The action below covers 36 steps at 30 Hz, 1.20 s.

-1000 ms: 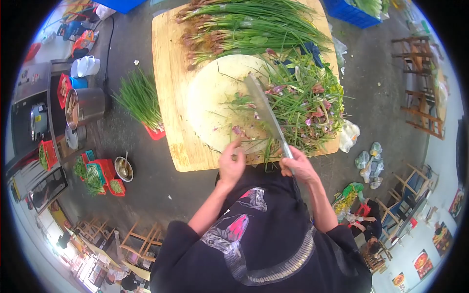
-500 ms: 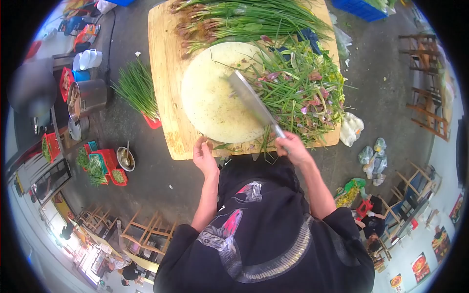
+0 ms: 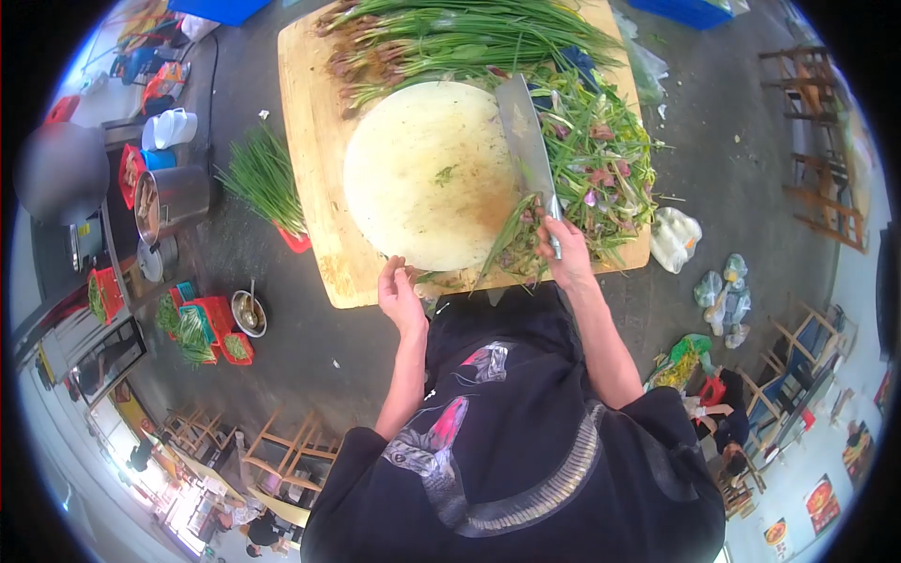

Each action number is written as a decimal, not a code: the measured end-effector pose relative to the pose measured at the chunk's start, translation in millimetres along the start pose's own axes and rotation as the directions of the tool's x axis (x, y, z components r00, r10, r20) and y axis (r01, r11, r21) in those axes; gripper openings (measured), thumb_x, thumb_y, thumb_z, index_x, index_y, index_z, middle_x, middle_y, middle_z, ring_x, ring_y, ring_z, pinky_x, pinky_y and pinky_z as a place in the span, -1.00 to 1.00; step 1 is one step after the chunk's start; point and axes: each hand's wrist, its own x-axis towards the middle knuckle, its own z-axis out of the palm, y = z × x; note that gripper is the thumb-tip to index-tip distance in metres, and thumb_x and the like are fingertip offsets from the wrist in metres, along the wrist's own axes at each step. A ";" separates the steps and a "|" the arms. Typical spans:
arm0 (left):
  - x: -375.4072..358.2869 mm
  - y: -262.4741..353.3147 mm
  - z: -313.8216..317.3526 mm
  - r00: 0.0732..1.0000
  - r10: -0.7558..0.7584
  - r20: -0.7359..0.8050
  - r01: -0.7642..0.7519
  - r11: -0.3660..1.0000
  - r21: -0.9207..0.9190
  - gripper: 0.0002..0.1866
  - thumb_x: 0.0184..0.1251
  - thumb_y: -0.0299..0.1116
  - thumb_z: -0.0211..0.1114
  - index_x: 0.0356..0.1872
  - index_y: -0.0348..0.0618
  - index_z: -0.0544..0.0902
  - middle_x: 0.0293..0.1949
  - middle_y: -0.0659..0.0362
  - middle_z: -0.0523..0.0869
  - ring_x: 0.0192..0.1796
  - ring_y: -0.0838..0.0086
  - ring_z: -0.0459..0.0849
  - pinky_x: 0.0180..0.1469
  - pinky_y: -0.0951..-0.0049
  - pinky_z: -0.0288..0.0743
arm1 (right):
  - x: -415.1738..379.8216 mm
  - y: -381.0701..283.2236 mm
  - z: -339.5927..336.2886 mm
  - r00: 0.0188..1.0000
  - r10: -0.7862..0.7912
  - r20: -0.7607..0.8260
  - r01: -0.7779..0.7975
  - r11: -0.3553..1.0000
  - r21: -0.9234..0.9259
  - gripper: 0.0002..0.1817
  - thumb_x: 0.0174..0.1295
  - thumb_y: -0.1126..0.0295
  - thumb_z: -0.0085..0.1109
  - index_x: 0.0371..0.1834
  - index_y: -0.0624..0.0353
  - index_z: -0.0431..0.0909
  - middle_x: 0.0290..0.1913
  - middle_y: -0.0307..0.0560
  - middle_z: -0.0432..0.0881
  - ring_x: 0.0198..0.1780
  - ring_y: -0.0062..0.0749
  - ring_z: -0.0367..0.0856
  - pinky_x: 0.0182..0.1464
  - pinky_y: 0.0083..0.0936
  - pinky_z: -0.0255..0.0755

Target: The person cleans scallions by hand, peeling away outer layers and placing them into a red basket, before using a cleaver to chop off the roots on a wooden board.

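Observation:
My right hand (image 3: 568,253) is closed round the handle of a cleaver (image 3: 526,131). Its broad blade stands at the right rim of a round chopping board (image 3: 422,188), against a heap of scallion trimmings (image 3: 596,164). Some leafy scraps hang by my right fingers. At the board's lower left rim is my left hand (image 3: 402,296), its fingers curled and seemingly gripping the edge; the fingertips are partly hidden. A few green bits (image 3: 445,174) lie on the board. Beyond it, a bundle of scallions (image 3: 441,47) stretches across the wooden table (image 3: 319,188).
Left of the table, scallions (image 3: 263,174) stand in a red container on the floor. Farther left are a steel pot (image 3: 178,197) and a metal bowl (image 3: 249,314). Plastic bags (image 3: 723,296) lie on the right, with wooden chairs (image 3: 817,155) beyond. Another person (image 3: 727,413) sits at lower right.
The cleaver has moved right from over the board to its right rim, its blade turned more upright. Trimmings there have shifted off the board. My left hand stays at the rim.

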 end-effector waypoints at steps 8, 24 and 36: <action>-40.2 26.5 90.3 0.818 0.196 0.541 -0.426 0.839 0.340 -0.44 0.56 -0.40 0.32 0.50 -0.29 0.45 0.24 -0.06 0.70 0.11 0.27 0.76 0.15 0.32 0.67 | -5.1 -20.5 9.9 0.999 -0.032 -0.022 0.033 0.998 0.058 -0.66 0.52 0.27 0.29 0.20 0.25 0.68 -0.38 -0.34 0.58 -0.56 -0.70 0.37 -0.36 -0.55 0.42; -88.6 -16.2 194.6 0.622 0.293 0.727 -0.717 0.587 0.376 -0.35 0.37 -0.61 0.22 0.51 -0.46 0.35 0.33 -0.33 0.46 0.29 -0.27 0.53 0.30 -0.04 0.50 | 12.4 -57.0 5.4 1.000 0.007 0.024 -0.010 0.989 0.146 -0.78 0.51 0.26 0.30 0.00 0.18 0.67 -0.41 -0.29 0.62 -0.57 -0.64 0.40 -0.42 -0.55 0.31; -78.8 -30.4 207.7 0.551 0.306 0.777 -0.755 0.579 0.307 -0.35 0.33 -0.63 0.17 0.50 -0.27 0.40 0.27 -0.25 0.54 0.27 -0.20 0.55 0.31 -0.03 0.49 | 13.4 -56.0 -0.2 0.999 -0.018 -0.038 0.020 0.999 0.049 -0.80 0.45 0.28 0.39 -0.06 0.17 0.72 -0.39 -0.28 0.65 -0.57 -0.63 0.44 -0.51 -0.64 0.31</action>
